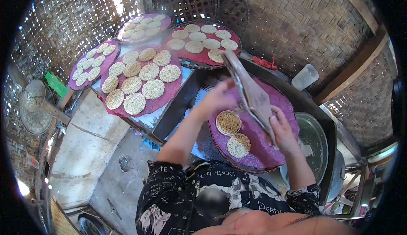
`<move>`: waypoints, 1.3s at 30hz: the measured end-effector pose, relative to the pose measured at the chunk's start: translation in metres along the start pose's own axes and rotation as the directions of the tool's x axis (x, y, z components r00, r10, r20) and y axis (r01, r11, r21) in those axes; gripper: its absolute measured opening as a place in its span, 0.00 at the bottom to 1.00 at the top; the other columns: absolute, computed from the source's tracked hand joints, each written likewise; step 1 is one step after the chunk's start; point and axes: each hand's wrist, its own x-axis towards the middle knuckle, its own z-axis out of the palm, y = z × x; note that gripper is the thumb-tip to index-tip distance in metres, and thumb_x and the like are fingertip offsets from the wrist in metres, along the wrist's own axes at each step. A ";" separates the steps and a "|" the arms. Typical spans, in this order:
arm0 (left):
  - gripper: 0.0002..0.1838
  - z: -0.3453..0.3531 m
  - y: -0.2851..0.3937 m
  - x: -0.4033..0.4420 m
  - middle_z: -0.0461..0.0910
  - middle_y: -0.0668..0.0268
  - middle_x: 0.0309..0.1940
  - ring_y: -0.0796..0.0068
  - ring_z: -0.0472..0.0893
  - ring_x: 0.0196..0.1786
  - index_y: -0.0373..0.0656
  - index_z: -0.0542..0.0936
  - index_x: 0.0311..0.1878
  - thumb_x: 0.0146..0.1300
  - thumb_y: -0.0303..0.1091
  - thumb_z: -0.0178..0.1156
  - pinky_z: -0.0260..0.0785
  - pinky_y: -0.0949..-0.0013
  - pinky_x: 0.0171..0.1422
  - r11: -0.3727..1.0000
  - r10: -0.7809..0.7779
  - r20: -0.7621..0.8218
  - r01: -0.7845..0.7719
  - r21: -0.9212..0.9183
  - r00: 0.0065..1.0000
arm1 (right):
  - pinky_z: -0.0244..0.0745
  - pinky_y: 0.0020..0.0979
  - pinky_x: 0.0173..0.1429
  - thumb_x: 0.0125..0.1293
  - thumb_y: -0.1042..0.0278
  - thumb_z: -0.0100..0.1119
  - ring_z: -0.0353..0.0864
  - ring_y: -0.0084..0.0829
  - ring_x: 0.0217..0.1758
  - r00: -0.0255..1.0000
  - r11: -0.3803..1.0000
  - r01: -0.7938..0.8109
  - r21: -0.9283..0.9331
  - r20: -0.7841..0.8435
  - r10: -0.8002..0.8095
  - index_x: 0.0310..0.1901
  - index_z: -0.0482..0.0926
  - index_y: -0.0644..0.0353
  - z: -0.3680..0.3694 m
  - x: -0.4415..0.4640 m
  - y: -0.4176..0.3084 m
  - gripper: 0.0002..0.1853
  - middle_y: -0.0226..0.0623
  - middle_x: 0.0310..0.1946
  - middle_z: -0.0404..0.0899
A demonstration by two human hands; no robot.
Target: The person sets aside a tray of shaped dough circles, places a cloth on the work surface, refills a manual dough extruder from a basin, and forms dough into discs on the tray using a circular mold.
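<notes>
My right hand (283, 131) grips the lower edge of a flat greyish-brown board (254, 95), which is tilted up on edge over a round tray lined with purple cloth (275, 161). Close to the board's left side is my left hand (216, 101); motion smears its fingers, so their grip is unclear. Below the left hand, a round cake of noodle-like strands (229, 123) lies on the cloth with a pale rim around it. Touching or nearly touching it is a second, paler strand cake (238, 146).
Several cloth-lined trays of strand cakes stand at the left and back, including a pink-purple one (173, 96) and a red one (182, 56). A large metal basin (320, 150) sits at the right. A translucent plastic container (305, 77) lies near the woven wall (288, 19).
</notes>
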 end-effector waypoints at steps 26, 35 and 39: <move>0.12 -0.034 0.029 -0.099 0.66 0.67 0.21 0.66 0.70 0.29 0.39 0.68 0.35 0.56 0.37 0.58 0.55 0.50 0.59 0.877 0.473 -0.396 -0.379 0.295 0.787 | 0.31 0.54 0.68 0.54 0.34 0.47 0.31 0.51 0.71 0.965 0.229 0.246 -0.942 0.214 -0.154 0.64 0.50 0.70 0.027 0.033 0.086 0.48 0.50 0.68 0.38; 0.13 -0.031 0.032 -0.096 0.66 0.67 0.20 0.66 0.70 0.28 0.40 0.68 0.34 0.54 0.36 0.60 0.47 0.46 0.64 0.908 0.417 -0.441 -0.388 0.158 0.795 | 0.41 0.54 0.67 0.56 0.55 0.54 0.45 0.55 0.67 0.889 0.469 0.159 -0.869 -0.081 -0.451 0.47 0.74 0.62 0.007 0.059 0.098 0.22 0.52 0.62 0.55; 0.13 -0.022 0.038 -0.091 0.67 0.68 0.20 0.67 0.71 0.28 0.40 0.68 0.34 0.49 0.29 0.63 0.47 0.44 0.65 0.895 0.431 -0.460 -0.434 0.106 0.776 | 0.44 0.55 0.66 0.53 0.61 0.57 0.52 0.52 0.65 0.876 0.527 0.131 -0.839 -0.151 -0.457 0.30 0.80 0.61 0.007 0.070 0.103 0.11 0.46 0.58 0.63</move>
